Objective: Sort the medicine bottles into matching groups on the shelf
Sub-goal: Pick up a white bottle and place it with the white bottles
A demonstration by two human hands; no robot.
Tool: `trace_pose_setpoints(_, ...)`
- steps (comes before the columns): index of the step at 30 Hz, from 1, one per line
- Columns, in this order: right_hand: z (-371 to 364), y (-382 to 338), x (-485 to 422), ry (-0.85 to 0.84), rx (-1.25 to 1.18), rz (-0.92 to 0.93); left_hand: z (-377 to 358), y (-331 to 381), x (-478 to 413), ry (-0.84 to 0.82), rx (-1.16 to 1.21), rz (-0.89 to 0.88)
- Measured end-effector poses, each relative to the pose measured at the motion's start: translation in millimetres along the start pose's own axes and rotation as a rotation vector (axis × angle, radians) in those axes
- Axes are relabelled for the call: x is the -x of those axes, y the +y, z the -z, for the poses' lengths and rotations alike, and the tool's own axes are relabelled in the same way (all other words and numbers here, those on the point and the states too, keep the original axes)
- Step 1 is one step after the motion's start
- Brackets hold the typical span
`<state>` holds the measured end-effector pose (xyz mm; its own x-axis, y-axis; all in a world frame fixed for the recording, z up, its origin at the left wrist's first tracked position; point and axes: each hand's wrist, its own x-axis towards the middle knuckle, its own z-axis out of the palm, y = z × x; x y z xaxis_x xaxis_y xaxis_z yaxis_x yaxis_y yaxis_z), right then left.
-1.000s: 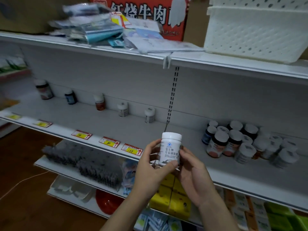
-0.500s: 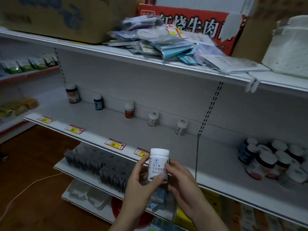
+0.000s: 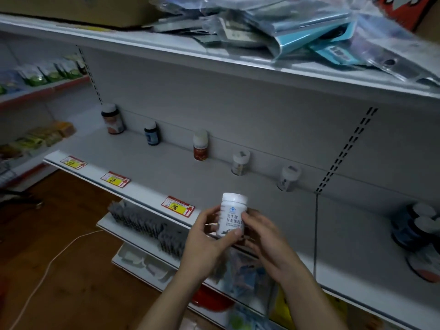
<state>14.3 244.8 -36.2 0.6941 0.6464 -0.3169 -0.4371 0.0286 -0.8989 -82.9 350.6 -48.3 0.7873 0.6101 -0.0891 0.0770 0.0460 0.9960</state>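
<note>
I hold a white medicine bottle (image 3: 232,214) upright with both hands, in front of the grey shelf (image 3: 171,177). My left hand (image 3: 204,244) grips its lower left side, my right hand (image 3: 264,239) its right side. Along the shelf's back wall stand single bottles, spaced apart: a brown one with a white cap (image 3: 112,118), a dark blue one (image 3: 151,133), a red-labelled white one (image 3: 200,148), and two small white ones (image 3: 240,162) (image 3: 288,178). A cluster of mixed bottles (image 3: 419,239) crowds the shelf's right end.
Price tags (image 3: 177,206) line the shelf's front edge. Plastic packets (image 3: 297,32) are piled on the shelf above. Lower shelves hold grey packs (image 3: 147,229) and colourful goods. A white cable (image 3: 54,260) runs across the wooden floor at left.
The view has swung left and closer; the bottle cluster has slid to the right edge. Both hands keep the white bottle in the same grip.
</note>
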Motion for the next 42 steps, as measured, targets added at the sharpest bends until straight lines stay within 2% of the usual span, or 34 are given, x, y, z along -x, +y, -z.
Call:
trace_pose_setpoints(6,11,-8,-44,0.022,0.057,0.024,-8,4,-49,-0.026,-0.121,-0.044)
trace_pose_setpoints(11,8,-13,-64,0.036,0.055,0.010,-2,2,-72,-0.064,-0.148,-0.014)
trace_pose_setpoints(18,-6,-8,-85,0.244,0.018,0.026,14,-2,-113,-0.203,-0.143,-0.025)
trace_pose_setpoints(28,-47,-6,-99,0.497,-0.015,0.156,52,-3,-159,-0.475,-0.150,-0.083)
trace_pose_setpoints(36,-64,-3,-95,0.478,-0.008,0.184,72,-9,-170,-0.533,-0.054,-0.040)
trace_pose_setpoints(42,-62,-7,-90,0.467,0.018,0.233,75,-6,-170,-0.680,0.033,0.031)
